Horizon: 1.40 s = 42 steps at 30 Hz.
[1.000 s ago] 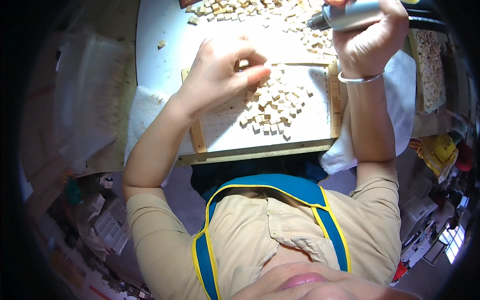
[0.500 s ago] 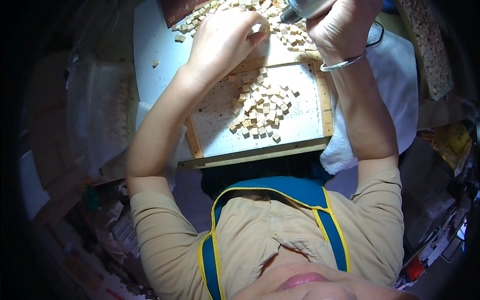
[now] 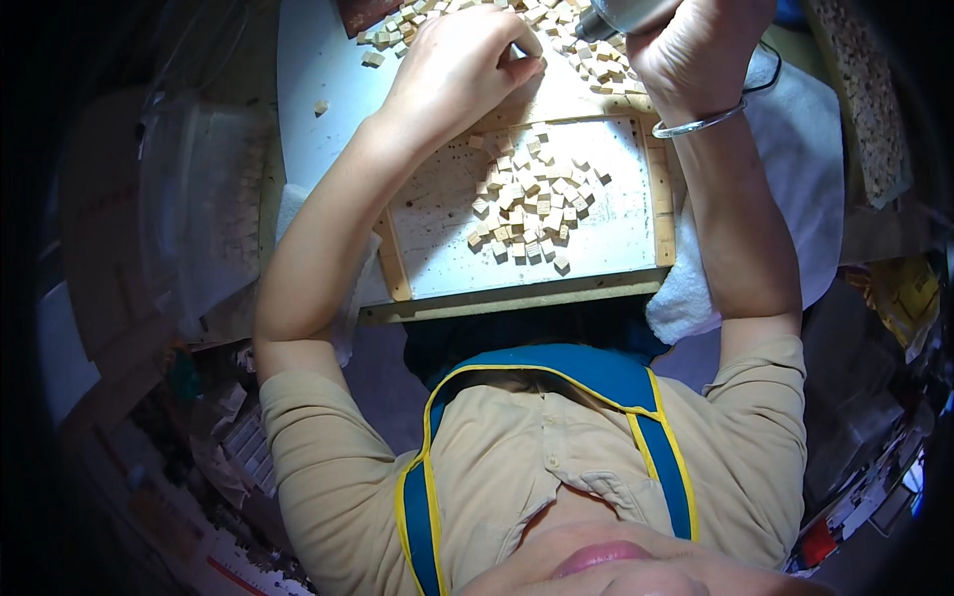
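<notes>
In my right hand (image 3: 696,60) is a silver, rounded power tool (image 3: 636,12) with a dark nose pointing left; its upper part runs out of the picture. My left hand (image 3: 457,70) is closed, thumb and forefinger bent together just left of that nose. Whatever it pinches is too small or hidden to make out. Small pale wooden cubes (image 3: 606,70) lie in a heap around and beyond both hands. Nearer to me, a second heap of wooden cubes (image 3: 532,204) rests on a white board (image 3: 606,253) edged with wooden strips (image 3: 659,199).
White towels (image 3: 795,189) lie under my right forearm and by my left elbow. A dark cord (image 3: 773,74) loops beside my right wrist. At the left stands a clear plastic container (image 3: 204,209); a long tray of wooden pieces (image 3: 865,99) is at the far right. One stray cube (image 3: 321,107) lies left.
The whole view has shifted slightly, so the board and both hands appear a little farther right. My hands keep nearly the same pose, the tool still in my right hand.
</notes>
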Available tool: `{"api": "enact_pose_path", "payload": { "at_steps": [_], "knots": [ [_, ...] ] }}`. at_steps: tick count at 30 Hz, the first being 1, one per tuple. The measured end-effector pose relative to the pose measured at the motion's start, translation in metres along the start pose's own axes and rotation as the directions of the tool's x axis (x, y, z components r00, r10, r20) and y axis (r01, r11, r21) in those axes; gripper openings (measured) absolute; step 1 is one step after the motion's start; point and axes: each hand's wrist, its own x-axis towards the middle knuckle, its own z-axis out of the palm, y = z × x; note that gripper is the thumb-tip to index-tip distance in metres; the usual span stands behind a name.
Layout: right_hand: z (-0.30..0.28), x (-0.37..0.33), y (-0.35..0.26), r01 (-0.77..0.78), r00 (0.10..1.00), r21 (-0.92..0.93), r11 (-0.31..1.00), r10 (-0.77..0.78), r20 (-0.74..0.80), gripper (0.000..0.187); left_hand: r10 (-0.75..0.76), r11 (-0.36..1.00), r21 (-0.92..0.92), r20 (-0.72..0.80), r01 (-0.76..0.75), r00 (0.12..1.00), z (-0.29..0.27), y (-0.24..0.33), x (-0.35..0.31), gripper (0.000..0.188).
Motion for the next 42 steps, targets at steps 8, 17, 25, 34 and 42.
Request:
{"api": "enact_pose_path", "payload": {
  "at_steps": [8,17,25,34,42],
  "knots": [
    [-0.002,-0.003,0.000,-0.037,0.999,-0.019,0.999,0.037,-0.006,0.024,-0.220,0.940,-0.255,0.057,0.227,0.974,-0.013,0.005,-0.017,0.019],
    [0.000,-0.002,-0.002,-0.038,0.998,-0.013,0.999,0.039,0.053,0.024,-0.065,0.988,-0.135,0.085,0.076,0.994,-0.024,0.010,-0.020,0.022],
    [0.024,-0.032,-0.007,-0.313,0.948,-0.025,0.949,0.311,-0.069,0.033,-0.204,0.904,-0.378,0.037,0.202,0.978,-0.020,0.025,-0.055,0.019],
    [0.039,-0.056,-0.005,-0.455,0.885,-0.132,0.881,0.430,-0.180,0.037,-0.194,0.884,-0.440,-0.034,0.160,0.980,-0.013,0.021,-0.059,0.020],
    [0.025,-0.066,-0.001,-0.435,0.900,-0.243,0.867,0.416,-0.126,0.040,-0.162,0.890,-0.439,-0.054,0.123,0.985,-0.011,0.016,-0.059,0.017]
  ]
}}
